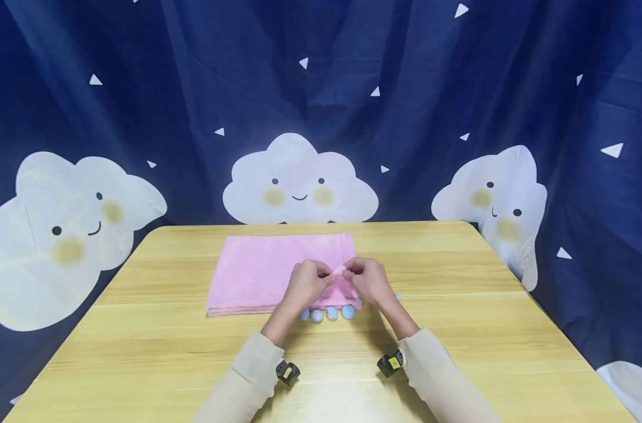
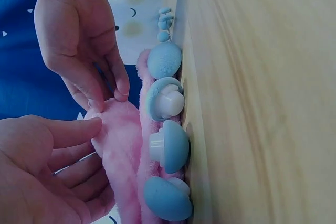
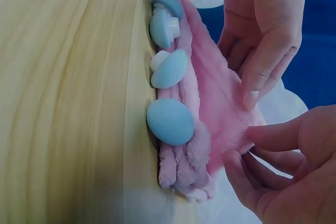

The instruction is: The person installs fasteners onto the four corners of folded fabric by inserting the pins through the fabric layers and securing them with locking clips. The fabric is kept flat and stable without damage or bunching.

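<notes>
The folded pink plush blanket (image 1: pixel 268 264) lies just left of the frame's centre, its right part lifted into a small peak. The step in hand seems to be gathering that peak; the next move probably calls for a steady grip there. The left hand (image 1: pixel 307 284) and right hand (image 1: pixel 370 282) pinch it side by side, thumbs and fingers closed with only cloth between. At lower centre, blue mushroom-shaped buttons (image 1: pixel 348 312) line the blanket's near edge on the wooden bench (image 1: pixel 157 352).

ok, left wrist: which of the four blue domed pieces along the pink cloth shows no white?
The topmost blue domed piece in that row, rightmost in the head view: only its cap shows; the other three reveal white stems.
</notes>
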`<state>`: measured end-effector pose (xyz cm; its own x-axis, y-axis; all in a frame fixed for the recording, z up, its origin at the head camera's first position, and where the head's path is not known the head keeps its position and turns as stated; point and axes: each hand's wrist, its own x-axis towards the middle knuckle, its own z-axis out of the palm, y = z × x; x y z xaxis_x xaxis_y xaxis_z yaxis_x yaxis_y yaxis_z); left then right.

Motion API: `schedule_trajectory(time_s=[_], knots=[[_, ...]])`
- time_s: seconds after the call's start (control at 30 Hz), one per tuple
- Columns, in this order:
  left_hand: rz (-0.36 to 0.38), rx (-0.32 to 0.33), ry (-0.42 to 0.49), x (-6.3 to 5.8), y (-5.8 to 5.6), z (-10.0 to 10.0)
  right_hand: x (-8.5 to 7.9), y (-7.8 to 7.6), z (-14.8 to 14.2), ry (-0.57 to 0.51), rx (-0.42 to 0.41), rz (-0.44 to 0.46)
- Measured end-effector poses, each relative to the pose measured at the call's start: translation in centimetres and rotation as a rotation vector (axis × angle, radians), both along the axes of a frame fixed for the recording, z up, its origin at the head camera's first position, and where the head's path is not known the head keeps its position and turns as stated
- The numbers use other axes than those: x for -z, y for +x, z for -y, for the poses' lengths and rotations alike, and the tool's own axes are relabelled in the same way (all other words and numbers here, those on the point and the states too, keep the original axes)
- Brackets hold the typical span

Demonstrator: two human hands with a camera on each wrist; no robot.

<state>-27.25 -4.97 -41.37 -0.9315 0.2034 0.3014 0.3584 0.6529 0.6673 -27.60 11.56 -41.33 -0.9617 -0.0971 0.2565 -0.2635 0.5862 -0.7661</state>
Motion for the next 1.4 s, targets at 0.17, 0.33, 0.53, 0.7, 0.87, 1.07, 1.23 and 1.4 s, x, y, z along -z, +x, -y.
schedule_trajectory(time_s=[0.17, 0.33, 0.53, 0.7, 0.87, 1.07, 1.23, 1.4], knots=[[0.010, -0.002, 0.005, 0.0, 0.0, 0.1, -0.2, 0.1, 0.0, 0.004, -0.012, -0.005], [0.015, -0.008, -0.001, -0.1, 0.0, 0.1, -0.7, 0.4, -0.1, 0.014, -0.009, 0.015], [0.005, -0.033, 0.023, -0.4, -0.1, 0.5, -2.2, 0.4, -1.5, 0.028, 0.028, 0.016], [0.014, -0.048, 0.054, -0.5, -0.3, 0.7, -3.1, 0.0, -3.7, 0.053, 0.063, 0.001], [0.023, -0.045, 0.058, -0.5, -0.3, 0.8, -3.3, -0.2, -5.6, 0.128, 0.090, 0.019], [0.024, -0.050, 0.061, -0.6, -0.3, 0.9, -3.2, -0.4, -7.1, 0.250, 0.083, 0.080], [0.020, -0.064, 0.064, -0.7, -0.3, 0.9, -2.2, -1.0, -7.8, 0.324, 0.100, 0.099], [0.016, -0.066, 0.068, -0.7, -0.2, 0.9, -0.9, -1.5, -8.1, 0.397, 0.121, 0.148]])
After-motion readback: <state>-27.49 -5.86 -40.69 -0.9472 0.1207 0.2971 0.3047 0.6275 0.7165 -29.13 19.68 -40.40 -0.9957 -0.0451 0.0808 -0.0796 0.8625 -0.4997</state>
